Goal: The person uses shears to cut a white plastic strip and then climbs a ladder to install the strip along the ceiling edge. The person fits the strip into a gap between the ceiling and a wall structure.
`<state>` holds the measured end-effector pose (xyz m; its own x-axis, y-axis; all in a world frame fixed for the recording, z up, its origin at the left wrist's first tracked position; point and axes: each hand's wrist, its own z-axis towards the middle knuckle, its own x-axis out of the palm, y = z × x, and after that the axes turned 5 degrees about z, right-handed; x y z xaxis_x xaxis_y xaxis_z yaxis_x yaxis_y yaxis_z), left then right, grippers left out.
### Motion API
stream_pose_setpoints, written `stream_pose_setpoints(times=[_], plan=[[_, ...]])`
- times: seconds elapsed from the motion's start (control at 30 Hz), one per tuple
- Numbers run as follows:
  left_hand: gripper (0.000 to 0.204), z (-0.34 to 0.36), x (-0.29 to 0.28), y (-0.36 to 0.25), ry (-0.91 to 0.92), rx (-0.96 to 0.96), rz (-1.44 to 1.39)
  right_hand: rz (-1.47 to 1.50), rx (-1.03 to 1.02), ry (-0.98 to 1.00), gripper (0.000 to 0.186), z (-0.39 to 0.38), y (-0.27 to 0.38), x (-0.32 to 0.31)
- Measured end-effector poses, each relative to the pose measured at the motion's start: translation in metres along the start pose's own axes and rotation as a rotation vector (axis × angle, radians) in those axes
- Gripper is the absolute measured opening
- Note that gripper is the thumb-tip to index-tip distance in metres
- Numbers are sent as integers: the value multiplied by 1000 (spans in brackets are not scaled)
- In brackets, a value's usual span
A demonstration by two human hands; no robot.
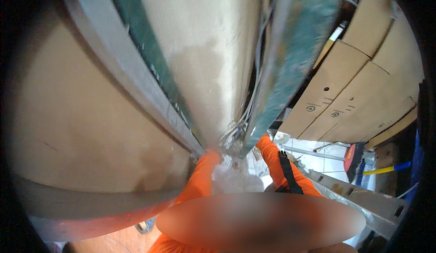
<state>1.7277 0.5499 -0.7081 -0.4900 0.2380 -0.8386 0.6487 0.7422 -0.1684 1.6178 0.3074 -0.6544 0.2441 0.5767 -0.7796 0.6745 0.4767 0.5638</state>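
Note:
Orange sleeves [200, 176] cover both my forearms, and a black strap [288, 171] crosses the right one. My left hand [213, 155] is blurred, low beside the foot of a grey and green door frame [145, 44]; its fingers cannot be made out. The right sleeve [269, 152] ends at the worn green post [290, 57], and the hand beyond it is hidden or too dark to read. Between the two uprights stands a pale beige panel [195, 30]. Loose grey cables [237, 128] run down along the post and bunch near my hands. Below them lies whitish, see-through plastic [231, 182].
A large brown panel [86, 112] fills the left. Stacked cardboard boxes [349, 80] lean at the right. Near them are a red-headed broom [352, 160] on white tiles [320, 162], a yellow and blue pole [388, 168] and a metal rail [359, 194]. A blurred oval hides the lower middle.

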Motion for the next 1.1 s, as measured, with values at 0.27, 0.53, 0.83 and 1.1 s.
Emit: stream_pose_setpoints(times=[0.27,0.53,0.83,1.1], plan=[[45,-144,-132,-1,154,142,-159,56,49,-55,74,-39,-17,-69],[46,-298,-266,-92,-794,-81,-491,476,213,-164,65,-96,9,-140],[47,-405,-564,-172,-1527,635,-1239,766,183,-241,50,-152,72,-237],[39,-489,-822,-233,-1312,789,-1347,1317,-23,-259,48,-161,195,-413]])
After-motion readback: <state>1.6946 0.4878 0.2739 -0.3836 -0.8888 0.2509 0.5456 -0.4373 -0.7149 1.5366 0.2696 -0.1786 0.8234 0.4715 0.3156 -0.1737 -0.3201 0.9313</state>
